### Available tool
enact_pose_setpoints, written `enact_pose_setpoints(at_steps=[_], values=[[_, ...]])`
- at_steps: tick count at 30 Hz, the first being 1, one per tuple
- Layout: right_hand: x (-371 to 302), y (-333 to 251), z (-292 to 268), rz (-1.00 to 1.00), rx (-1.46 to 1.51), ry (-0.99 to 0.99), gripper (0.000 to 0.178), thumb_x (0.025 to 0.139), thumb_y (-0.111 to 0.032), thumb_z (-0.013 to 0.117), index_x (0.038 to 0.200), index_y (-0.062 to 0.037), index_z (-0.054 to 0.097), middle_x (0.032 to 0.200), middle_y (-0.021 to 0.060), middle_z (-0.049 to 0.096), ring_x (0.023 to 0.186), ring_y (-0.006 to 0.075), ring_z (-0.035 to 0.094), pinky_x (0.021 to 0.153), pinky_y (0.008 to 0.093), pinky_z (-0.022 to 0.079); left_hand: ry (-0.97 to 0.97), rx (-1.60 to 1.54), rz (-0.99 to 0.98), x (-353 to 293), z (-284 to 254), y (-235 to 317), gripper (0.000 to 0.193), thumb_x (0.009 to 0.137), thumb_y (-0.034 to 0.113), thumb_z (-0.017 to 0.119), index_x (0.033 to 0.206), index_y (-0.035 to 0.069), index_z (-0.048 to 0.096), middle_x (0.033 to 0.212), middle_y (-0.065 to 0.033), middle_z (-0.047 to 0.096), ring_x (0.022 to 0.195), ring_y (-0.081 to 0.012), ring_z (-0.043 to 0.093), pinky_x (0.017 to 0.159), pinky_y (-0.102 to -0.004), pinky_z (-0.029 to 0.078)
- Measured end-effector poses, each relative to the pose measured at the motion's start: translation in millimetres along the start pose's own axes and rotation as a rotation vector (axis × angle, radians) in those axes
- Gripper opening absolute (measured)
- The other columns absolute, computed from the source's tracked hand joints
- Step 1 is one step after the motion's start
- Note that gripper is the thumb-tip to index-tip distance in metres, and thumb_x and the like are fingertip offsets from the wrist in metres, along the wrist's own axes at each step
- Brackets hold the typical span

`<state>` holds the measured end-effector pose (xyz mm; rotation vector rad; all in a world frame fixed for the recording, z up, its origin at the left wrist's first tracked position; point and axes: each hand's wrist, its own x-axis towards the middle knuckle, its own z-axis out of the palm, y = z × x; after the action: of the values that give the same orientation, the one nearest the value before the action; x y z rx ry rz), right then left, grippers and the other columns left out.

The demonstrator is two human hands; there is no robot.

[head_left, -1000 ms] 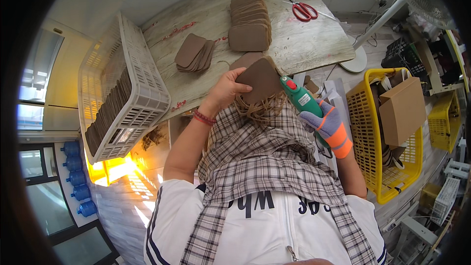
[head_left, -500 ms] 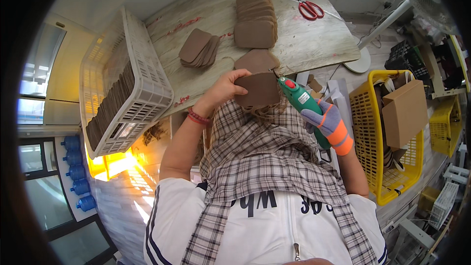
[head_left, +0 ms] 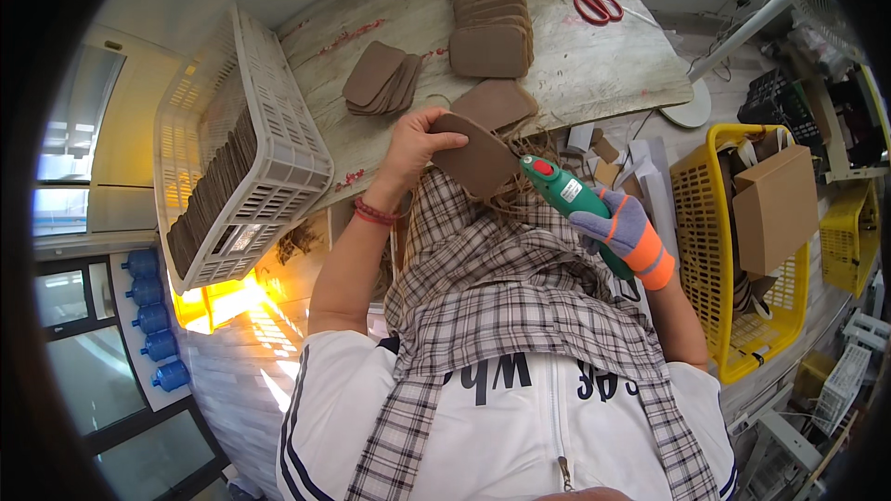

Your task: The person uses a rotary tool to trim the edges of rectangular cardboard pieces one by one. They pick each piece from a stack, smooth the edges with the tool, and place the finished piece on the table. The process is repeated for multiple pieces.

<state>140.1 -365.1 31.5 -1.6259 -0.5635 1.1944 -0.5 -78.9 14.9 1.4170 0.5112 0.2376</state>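
Observation:
Between the thumb and fingers of my bare left hand (head_left: 418, 147) is a flat brown piece (head_left: 475, 156) with rounded corners, tilted above my lap. My right hand (head_left: 624, 230), in a grey and orange glove, is wrapped round a green handheld power tool (head_left: 568, 193) with a red button. The tool's tip is at the right edge of the piece; whether it touches is too small to tell. Another brown piece (head_left: 496, 102) lies just beyond on the table edge. Farther back are a tall stack of such pieces (head_left: 492, 46) and a smaller fanned pile (head_left: 373, 80).
Red-handled scissors (head_left: 597, 6) lie at the back right of the worn table (head_left: 603, 74). On the left, a white crate (head_left: 278, 176) holds many brown pieces. A yellow basket (head_left: 733, 334) with a cardboard box (head_left: 776, 209) stands at right. Brown strips hang over my lap.
My left hand has turned the brown piece clockwise and tilted it, moving slightly left. The tool's tip has dropped a little with the piece's edge. The whole view has shifted slightly.

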Motion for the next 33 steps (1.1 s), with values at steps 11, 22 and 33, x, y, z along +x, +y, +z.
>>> enact_pose_setpoints(at_steps=[11,22,33], values=[[9.0,6.1,7.1,-0.038,-0.041,-0.017,0.038,0.079,-0.029,0.074,0.099,-0.0003,0.060,0.062,-0.0006,0.057,0.048,0.0043,0.050,0.044,0.0195,0.039,-0.150,0.094,-0.068,-3.0,16.8,-10.5,0.014,0.073,0.001,0.070,0.086,0.003,0.065,0.079,-0.0003,0.066,0.071,-0.0067,0.059,0.066,-0.0215,0.048],[35.1,-4.0,25.7,-0.108,-0.007,-0.023,0.035,0.080,-0.026,0.073,0.098,0.0000,0.059,0.065,0.0002,0.058,0.051,0.0056,0.052,0.046,0.0202,0.041,-0.135,0.073,-0.128,-3.9,-1.9,-9.6,0.014,0.076,-0.003,0.066,0.089,0.003,0.063,0.085,-0.0014,0.066,0.077,-0.0071,0.059,0.071,-0.0212,0.047],[19.0,14.3,2.5,-0.030,0.116,0.168,0.034,0.081,-0.023,0.072,0.099,0.0017,0.058,0.065,0.0029,0.058,0.052,0.0083,0.056,0.046,0.0220,0.046,1.023,1.143,0.421,49.4,-114.6,-6.3,0.050,0.077,0.012,0.070,0.121,0.001,0.050,0.122,-0.0175,0.050,0.114,-0.0311,0.046,0.095,-0.0436,0.037]])
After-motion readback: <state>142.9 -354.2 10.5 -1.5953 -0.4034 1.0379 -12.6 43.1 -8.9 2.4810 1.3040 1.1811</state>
